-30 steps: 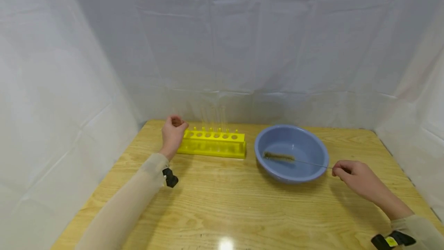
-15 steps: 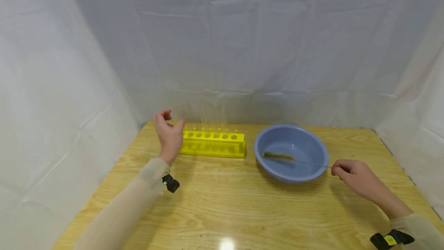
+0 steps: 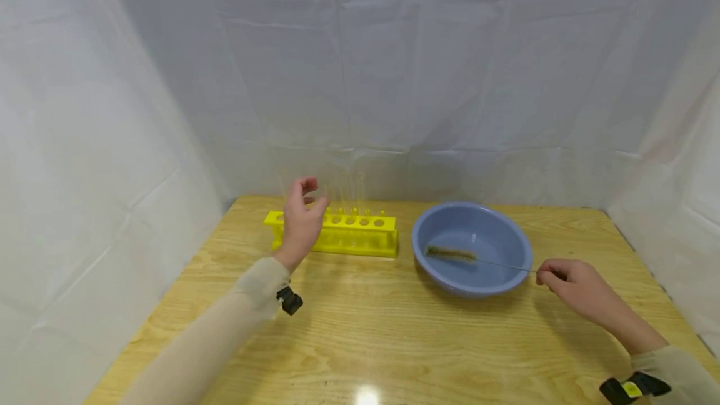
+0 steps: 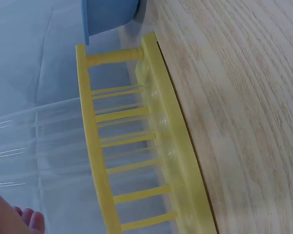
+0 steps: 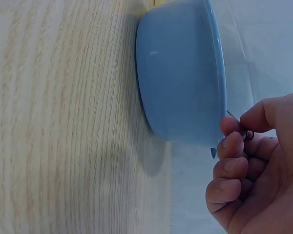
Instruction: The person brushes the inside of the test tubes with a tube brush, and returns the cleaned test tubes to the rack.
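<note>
My left hand hovers over the left half of a yellow test tube rack, thumb and fingers parted with nothing seen between them. Several clear glass test tubes stand upright in the rack, one at its left end beyond the hand. In the left wrist view, the fingertips show at the lower left, near the tubes. My right hand pinches the looped wire end of a test tube brush between thumb and forefinger. Its brown bristles lie over the inside of a blue basin.
The basin stands right of the rack on a wooden table. The brush wire crosses its right rim. White sheeting hangs behind the table and along both sides.
My left hand has let go at the rack's left end, drawn back with fingers spread, then shifted right over the rack. The right hand and brush have stayed nearly still.
</note>
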`<act>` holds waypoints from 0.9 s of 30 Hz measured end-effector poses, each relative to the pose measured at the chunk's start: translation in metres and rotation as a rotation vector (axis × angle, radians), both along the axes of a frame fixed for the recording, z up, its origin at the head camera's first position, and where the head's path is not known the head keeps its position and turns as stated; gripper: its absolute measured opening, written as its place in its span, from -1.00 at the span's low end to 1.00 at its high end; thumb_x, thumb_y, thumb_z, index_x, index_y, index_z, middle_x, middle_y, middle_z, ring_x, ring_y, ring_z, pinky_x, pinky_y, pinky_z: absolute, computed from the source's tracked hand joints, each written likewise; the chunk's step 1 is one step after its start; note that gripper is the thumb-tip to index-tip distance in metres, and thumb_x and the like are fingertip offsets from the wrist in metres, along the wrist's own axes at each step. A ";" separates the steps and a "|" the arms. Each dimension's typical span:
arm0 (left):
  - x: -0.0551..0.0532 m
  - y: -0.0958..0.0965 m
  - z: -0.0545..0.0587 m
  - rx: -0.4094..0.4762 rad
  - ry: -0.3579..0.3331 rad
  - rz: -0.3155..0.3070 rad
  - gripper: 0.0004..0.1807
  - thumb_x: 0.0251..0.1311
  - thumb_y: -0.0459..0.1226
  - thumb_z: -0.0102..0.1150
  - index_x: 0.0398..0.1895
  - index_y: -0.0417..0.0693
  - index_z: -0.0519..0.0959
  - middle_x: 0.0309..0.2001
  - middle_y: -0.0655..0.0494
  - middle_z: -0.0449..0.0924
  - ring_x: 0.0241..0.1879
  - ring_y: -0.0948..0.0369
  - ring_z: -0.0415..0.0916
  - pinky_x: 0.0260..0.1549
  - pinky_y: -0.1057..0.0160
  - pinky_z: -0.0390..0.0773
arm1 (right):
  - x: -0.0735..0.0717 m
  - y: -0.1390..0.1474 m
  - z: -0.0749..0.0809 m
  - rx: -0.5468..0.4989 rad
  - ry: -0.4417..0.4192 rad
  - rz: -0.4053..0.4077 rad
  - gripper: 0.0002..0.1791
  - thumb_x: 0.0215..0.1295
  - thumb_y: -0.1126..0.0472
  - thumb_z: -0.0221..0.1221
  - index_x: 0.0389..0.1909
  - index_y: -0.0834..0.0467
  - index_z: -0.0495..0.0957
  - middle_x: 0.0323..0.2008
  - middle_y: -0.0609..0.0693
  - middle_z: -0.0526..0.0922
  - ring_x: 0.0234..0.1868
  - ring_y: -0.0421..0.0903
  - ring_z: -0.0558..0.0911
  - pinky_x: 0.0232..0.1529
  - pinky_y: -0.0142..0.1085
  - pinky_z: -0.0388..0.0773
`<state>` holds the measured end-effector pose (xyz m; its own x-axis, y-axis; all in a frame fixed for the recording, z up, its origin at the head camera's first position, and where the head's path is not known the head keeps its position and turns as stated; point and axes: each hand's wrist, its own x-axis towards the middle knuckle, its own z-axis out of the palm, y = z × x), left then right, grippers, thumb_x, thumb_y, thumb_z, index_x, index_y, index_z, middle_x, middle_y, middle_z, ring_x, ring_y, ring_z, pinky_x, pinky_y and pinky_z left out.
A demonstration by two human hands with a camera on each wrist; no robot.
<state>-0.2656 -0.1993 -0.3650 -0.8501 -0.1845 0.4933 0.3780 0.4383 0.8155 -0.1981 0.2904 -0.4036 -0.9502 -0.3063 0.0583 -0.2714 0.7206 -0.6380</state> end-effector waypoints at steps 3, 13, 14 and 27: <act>-0.004 0.002 -0.003 -0.008 -0.084 -0.020 -0.51 0.36 -0.23 0.15 0.31 -0.15 0.36 0.25 -0.07 0.44 0.27 0.00 0.37 0.26 -0.06 0.40 | 0.000 0.001 -0.001 -0.002 -0.007 0.001 -0.68 0.58 0.14 -0.05 -0.18 0.20 0.64 -0.49 0.05 0.52 -0.61 -0.21 0.28 -0.53 -0.29 0.30; -0.016 0.005 -0.013 -0.054 -0.288 -0.060 -0.42 0.42 -0.17 0.12 0.44 -0.13 0.31 0.33 -0.11 0.42 0.31 -0.02 0.41 0.28 0.01 0.44 | 0.000 0.000 -0.001 -0.012 0.002 0.003 -0.69 0.58 0.14 -0.05 -0.19 0.19 0.63 -0.53 0.03 0.48 -0.64 -0.22 0.26 -0.55 -0.29 0.29; -0.015 0.005 -0.014 -0.060 -0.296 -0.062 -0.42 0.42 -0.18 0.12 0.44 -0.15 0.31 0.32 -0.12 0.43 0.29 -0.03 0.42 0.26 0.00 0.46 | 0.000 0.000 -0.001 -0.010 0.003 0.001 -0.69 0.58 0.14 -0.05 -0.19 0.19 0.63 -0.54 0.03 0.47 -0.64 -0.22 0.26 -0.55 -0.29 0.29; -0.015 0.009 -0.020 -0.051 -0.285 -0.076 -0.69 0.50 -0.21 0.02 0.19 -0.13 0.49 0.09 -0.13 0.59 0.09 0.01 0.54 0.06 -0.01 0.55 | 0.000 0.001 -0.003 -0.010 -0.001 -0.004 -0.69 0.58 0.13 -0.04 -0.19 0.19 0.63 -0.54 0.03 0.47 -0.65 -0.22 0.25 -0.57 -0.29 0.28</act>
<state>-0.2804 -0.1907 -0.3851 -0.9662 -0.0960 0.2394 0.1701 0.4605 0.8712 -0.1983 0.2916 -0.4064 -0.9514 -0.3020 0.0606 -0.2681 0.7153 -0.6453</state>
